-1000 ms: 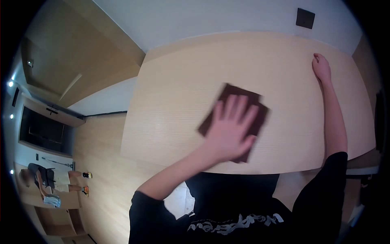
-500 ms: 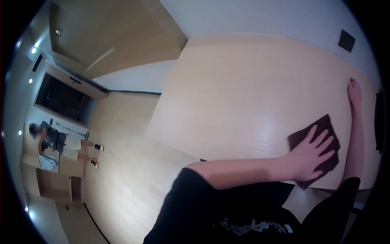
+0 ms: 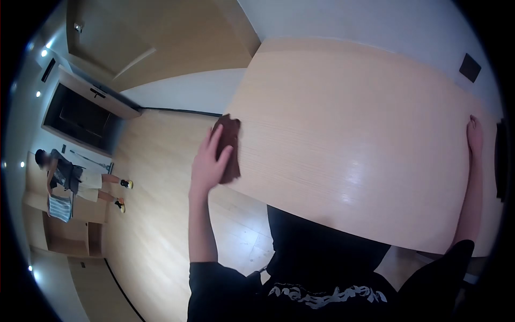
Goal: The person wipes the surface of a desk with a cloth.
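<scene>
At the left edge of the light wooden table (image 3: 322, 118), my left hand (image 3: 208, 163) holds a dark brown cloth (image 3: 231, 147). My fingers lie over the cloth's left side, and the thumb points up across its face. The cloth looks folded and reaches along the table edge. My right hand (image 3: 474, 131) rests on the far right part of the tabletop with its fingers curled in, and nothing shows in them. The right forearm lies along the table.
A dark square plate (image 3: 470, 67) is on the wall beyond the table. Off to the left, another person (image 3: 70, 174) stands holding a striped cloth (image 3: 59, 207), near shelves (image 3: 67, 236) and a dark door (image 3: 80, 118). Wooden floor (image 3: 155, 188) lies between us.
My left hand has swept the cloth from the table's right side to its left edge. The right hand stays in place on the tabletop. The view has shifted slightly.
</scene>
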Demonstrator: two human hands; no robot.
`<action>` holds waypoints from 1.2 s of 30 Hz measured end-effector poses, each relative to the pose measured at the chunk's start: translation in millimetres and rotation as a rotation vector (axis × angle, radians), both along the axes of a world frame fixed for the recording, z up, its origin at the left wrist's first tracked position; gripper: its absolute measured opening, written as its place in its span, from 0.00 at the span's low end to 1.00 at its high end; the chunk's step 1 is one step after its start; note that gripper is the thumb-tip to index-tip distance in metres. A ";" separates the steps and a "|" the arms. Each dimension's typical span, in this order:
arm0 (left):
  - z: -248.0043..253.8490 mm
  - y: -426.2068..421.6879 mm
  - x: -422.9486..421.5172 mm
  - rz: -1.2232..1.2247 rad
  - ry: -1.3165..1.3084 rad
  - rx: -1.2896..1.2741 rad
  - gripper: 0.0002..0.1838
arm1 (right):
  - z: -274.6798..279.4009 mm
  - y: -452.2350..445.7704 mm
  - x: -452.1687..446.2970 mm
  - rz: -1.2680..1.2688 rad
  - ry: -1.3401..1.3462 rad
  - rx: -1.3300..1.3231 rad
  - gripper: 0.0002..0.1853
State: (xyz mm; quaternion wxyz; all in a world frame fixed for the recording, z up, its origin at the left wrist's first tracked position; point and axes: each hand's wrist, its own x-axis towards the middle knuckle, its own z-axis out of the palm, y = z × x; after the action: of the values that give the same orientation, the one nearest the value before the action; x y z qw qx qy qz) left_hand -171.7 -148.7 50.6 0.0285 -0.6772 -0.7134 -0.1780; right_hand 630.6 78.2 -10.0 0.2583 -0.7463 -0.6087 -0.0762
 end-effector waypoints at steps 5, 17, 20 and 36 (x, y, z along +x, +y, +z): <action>-1.7 15.3 -12.5 0.196 -0.339 -0.133 0.29 | -3.1 2.0 -3.1 -0.001 -0.047 0.005 0.22; 29.0 -45.0 237.2 -0.533 0.126 -0.265 0.43 | 32.5 -27.9 -69.8 -0.124 -0.010 0.033 0.22; 21.0 -46.7 298.6 -0.816 -0.007 -0.212 0.44 | 28.3 -32.0 -73.4 -0.119 0.008 0.028 0.21; -17.8 100.4 381.2 -1.145 0.027 0.037 0.34 | 23.2 -48.1 -89.0 -0.108 0.035 0.105 0.18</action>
State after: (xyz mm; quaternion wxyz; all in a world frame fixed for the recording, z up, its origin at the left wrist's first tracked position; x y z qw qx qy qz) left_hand 209.5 -48.3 32.9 -0.0515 -0.9573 -0.2290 -0.1687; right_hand 541.6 30.2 13.3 0.3032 -0.7648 -0.5581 -0.1085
